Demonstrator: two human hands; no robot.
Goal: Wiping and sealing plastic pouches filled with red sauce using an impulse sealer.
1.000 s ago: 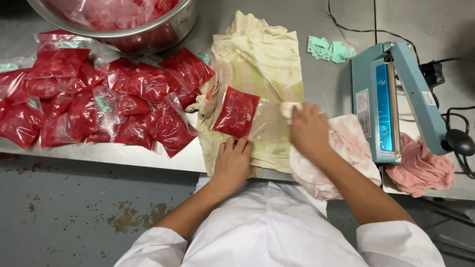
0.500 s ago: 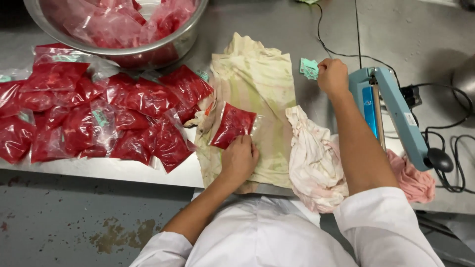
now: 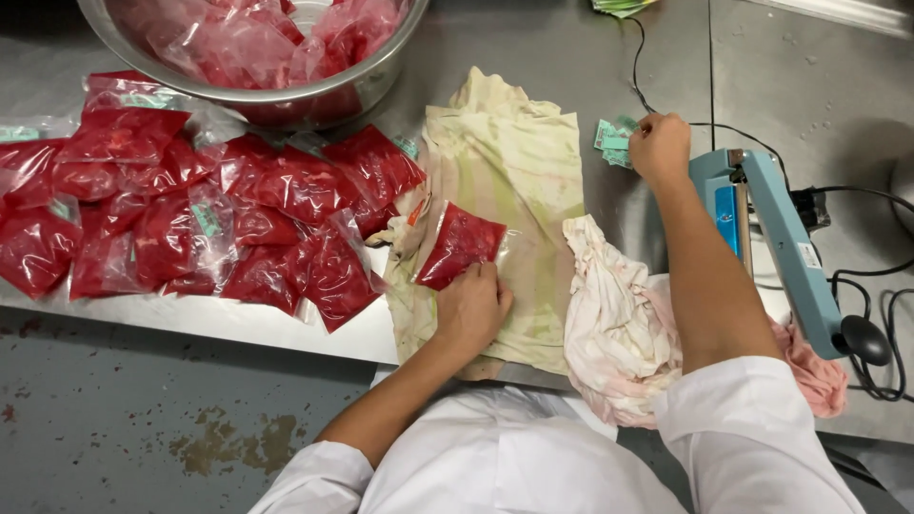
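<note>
Red-filled plastic pouch [image 3: 460,245] flat on stained yellow cloth [image 3: 514,181], centre of steel table [image 3: 666,57]. L hand [image 3: 473,306] pressing its lower edge, fingers flat. R hand [image 3: 659,148] w/ fingers curled on small green labels [image 3: 611,141], beside blue heat sealer [image 3: 776,238].

We count two hands: left hand [image 3: 473,309] at six o'clock, right hand [image 3: 659,148] at one o'clock. One red pouch [image 3: 461,245] lies alone at centre. One steel bowl [image 3: 367,71] at eleven o'clock, its bags too jumbled to count. The pile of red pouches [image 3: 190,214] at nine o'clock runs past a dozen. One yellowish cloth [image 3: 514,171], one pale rag [image 3: 609,324], one pink rag [image 3: 817,371], one blue sealer [image 3: 776,238] at three o'clock.
</note>
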